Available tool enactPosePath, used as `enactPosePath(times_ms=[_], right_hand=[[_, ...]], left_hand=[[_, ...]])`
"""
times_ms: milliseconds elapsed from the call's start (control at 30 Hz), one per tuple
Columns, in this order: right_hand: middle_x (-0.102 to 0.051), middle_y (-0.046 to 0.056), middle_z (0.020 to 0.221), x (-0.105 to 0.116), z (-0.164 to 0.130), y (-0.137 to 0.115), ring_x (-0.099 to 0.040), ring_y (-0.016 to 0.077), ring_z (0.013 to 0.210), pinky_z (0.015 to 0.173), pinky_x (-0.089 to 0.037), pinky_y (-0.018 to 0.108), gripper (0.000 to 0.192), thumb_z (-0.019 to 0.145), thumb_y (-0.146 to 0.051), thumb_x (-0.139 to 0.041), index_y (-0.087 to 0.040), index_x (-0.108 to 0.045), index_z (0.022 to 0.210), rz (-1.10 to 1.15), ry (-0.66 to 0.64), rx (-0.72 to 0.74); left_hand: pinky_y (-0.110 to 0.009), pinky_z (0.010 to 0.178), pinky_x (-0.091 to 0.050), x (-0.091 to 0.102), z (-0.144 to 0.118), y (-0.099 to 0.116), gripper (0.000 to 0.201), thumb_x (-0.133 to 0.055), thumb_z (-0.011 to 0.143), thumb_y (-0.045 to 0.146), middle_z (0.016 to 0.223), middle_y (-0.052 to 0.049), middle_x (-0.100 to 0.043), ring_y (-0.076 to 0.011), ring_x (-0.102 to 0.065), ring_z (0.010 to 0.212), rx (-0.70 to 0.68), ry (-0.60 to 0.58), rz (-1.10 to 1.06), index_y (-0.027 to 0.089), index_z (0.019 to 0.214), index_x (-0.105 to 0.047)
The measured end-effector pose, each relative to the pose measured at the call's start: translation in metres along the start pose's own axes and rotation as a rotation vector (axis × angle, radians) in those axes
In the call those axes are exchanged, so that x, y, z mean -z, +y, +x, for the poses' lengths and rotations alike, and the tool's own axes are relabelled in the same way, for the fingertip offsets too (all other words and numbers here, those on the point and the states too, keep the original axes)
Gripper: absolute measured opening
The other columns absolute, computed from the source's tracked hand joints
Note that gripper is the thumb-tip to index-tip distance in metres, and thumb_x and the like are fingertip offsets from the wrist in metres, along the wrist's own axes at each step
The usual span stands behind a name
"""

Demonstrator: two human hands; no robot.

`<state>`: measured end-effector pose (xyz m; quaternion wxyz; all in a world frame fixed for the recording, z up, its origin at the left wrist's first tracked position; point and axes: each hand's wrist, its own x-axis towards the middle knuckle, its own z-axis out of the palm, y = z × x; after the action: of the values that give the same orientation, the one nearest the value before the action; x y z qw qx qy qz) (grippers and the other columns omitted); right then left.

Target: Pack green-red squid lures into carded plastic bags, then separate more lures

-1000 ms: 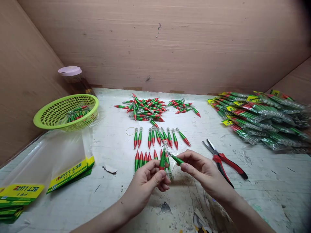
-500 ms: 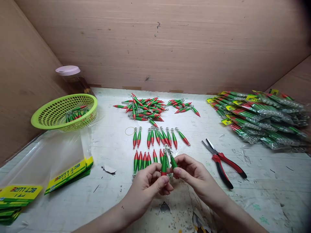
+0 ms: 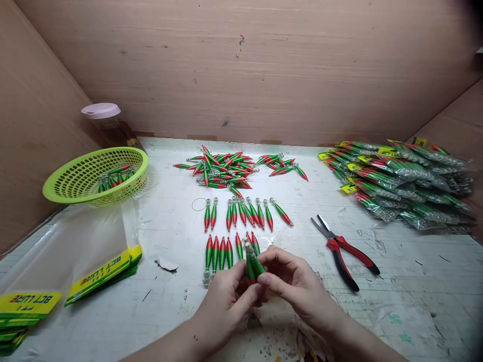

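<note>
At the near middle of the table my two hands are together, each closed on a green-and-red fishing lure. My left hand [image 3: 226, 296] pinches one lure [image 3: 250, 270] with its hooked end up. My right hand [image 3: 300, 284] grips the other lure [image 3: 258, 266], which leans against the first; their hooked ends meet and the lower parts are hidden by fingers. Just beyond lies a row of lures [image 3: 215, 254] with red ends away from me, partly covered by my hands. Farther off is a second row of lures [image 3: 229, 216], hooks away from me.
A loose lure pile [image 3: 226, 168] lies at the back. At left are a green basket [image 3: 51, 188] holding lures, a lidded jar [image 3: 113, 128] and yellow-labelled plastic bags [image 3: 98, 274]. Red-handled pliers [image 3: 345, 256] and a stack of packed lures [image 3: 400, 181] are at right.
The two held lures have come closer together, from standing apart to touching side by side. My right hand has shifted left toward my left hand.
</note>
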<state>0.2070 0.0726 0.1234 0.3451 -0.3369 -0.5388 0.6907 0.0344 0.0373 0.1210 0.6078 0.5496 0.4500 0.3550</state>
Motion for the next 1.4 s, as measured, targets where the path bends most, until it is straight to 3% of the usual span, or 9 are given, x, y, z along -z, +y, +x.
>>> enactPosePath(times_ms=[233, 367, 467, 533, 667, 733, 933, 1133, 1400], right_hand=[[-0.049, 0.003, 0.080, -0.007, -0.006, -0.006, -0.049, 0.0136, 0.073, 0.064, -0.043, 0.025, 0.005, 0.085, -0.018, -0.059, -0.018, -0.062, 0.089, -0.445, 0.027, 0.322], [-0.056, 0.007, 0.088, 0.000, -0.009, -0.014, -0.054, 0.0161, 0.079, 0.068, -0.046, 0.028, 0.027, 0.086, -0.009, -0.053, -0.019, -0.061, 0.109, -0.614, -0.013, 0.566], [-0.060, 0.009, 0.095, 0.022, -0.006, -0.022, -0.053, 0.0185, 0.082, 0.069, -0.045, 0.031, 0.043, 0.086, -0.002, -0.048, -0.020, -0.053, 0.125, -0.939, 0.033, 0.791], [-0.061, 0.011, 0.095, 0.038, 0.000, -0.023, -0.051, 0.0197, 0.080, 0.066, -0.042, 0.033, 0.039, 0.088, -0.003, -0.047, -0.018, -0.055, 0.123, -1.206, 0.057, 0.820], [-0.061, 0.013, 0.089, 0.053, 0.013, -0.014, -0.050, 0.0216, 0.077, 0.062, -0.043, 0.035, 0.025, 0.092, -0.008, -0.041, -0.009, -0.062, 0.106, -1.553, -0.171, 0.779], [-0.061, 0.012, 0.086, 0.051, 0.017, -0.010, -0.050, 0.0217, 0.076, 0.061, -0.043, 0.034, 0.024, 0.093, -0.009, -0.041, -0.008, -0.062, 0.103, -1.575, -0.254, 0.801], [-0.058, 0.009, 0.091, 0.047, 0.014, -0.022, -0.053, 0.0166, 0.083, 0.068, -0.048, 0.028, 0.028, 0.089, -0.005, -0.042, -0.014, -0.059, 0.110, -1.123, -0.112, 0.645], [-0.062, 0.014, 0.096, 0.059, 0.028, -0.006, -0.053, 0.0206, 0.081, 0.065, -0.049, 0.034, 0.027, 0.093, -0.007, -0.040, -0.008, -0.057, 0.114, -1.485, -0.302, 0.953], [-0.059, 0.016, 0.110, 0.066, 0.033, 0.011, -0.052, 0.0235, 0.096, 0.073, -0.052, 0.036, 0.026, 0.096, -0.009, -0.035, -0.006, -0.055, 0.111, -1.453, -0.285, 0.898]], left_hand=[[-0.024, 0.053, -0.037, 0.002, -0.002, -0.005, 0.019, -0.043, 0.094, 0.024, 0.070, -0.006, -0.059, -0.0152, -0.053, 0.058, -0.322, 0.086, 0.613, 0.016, 0.083, -0.056], [-0.025, 0.052, -0.038, 0.005, -0.005, 0.000, 0.016, -0.046, 0.092, 0.016, 0.065, -0.006, -0.058, -0.0152, -0.054, 0.056, -0.567, 0.137, 0.926, 0.013, 0.084, -0.059], [-0.023, 0.062, -0.045, 0.016, -0.003, 0.010, 0.020, -0.055, 0.089, 0.014, 0.078, -0.006, -0.064, -0.0142, -0.059, 0.065, -0.624, 0.223, 0.961, 0.011, 0.108, -0.057], [-0.021, 0.065, -0.047, 0.026, -0.001, 0.015, 0.026, -0.058, 0.088, 0.013, 0.084, -0.006, -0.066, -0.0130, -0.061, 0.068, -0.628, 0.311, 0.938, 0.012, 0.114, -0.055], [-0.023, 0.070, -0.048, 0.039, 0.005, 0.015, 0.025, -0.057, 0.086, 0.010, 0.092, -0.006, -0.067, -0.0159, -0.063, 0.077, -0.618, 0.408, 0.916, 0.015, 0.110, -0.060], [-0.024, 0.073, -0.049, 0.041, 0.006, 0.013, 0.025, -0.057, 0.086, 0.010, 0.093, -0.007, -0.067, -0.0173, -0.064, 0.081, -0.607, 0.404, 0.902, 0.016, 0.109, -0.061], [-0.023, 0.070, -0.049, 0.036, 0.006, 0.009, 0.026, -0.055, 0.087, 0.007, 0.091, -0.004, -0.067, -0.0152, -0.064, 0.079, -0.684, 0.373, 0.863, 0.017, 0.110, -0.059], [-0.023, 0.063, -0.048, 0.036, 0.009, 0.001, 0.021, -0.052, 0.089, 0.008, 0.086, -0.002, -0.065, -0.0125, -0.061, 0.073, -0.762, 0.361, 0.843, 0.014, 0.108, -0.058], [-0.024, 0.062, -0.047, 0.035, 0.011, -0.001, 0.017, -0.050, 0.091, 0.009, 0.083, -0.002, -0.063, -0.0121, -0.059, 0.071, -0.723, 0.308, 0.864, 0.014, 0.106, -0.057]])
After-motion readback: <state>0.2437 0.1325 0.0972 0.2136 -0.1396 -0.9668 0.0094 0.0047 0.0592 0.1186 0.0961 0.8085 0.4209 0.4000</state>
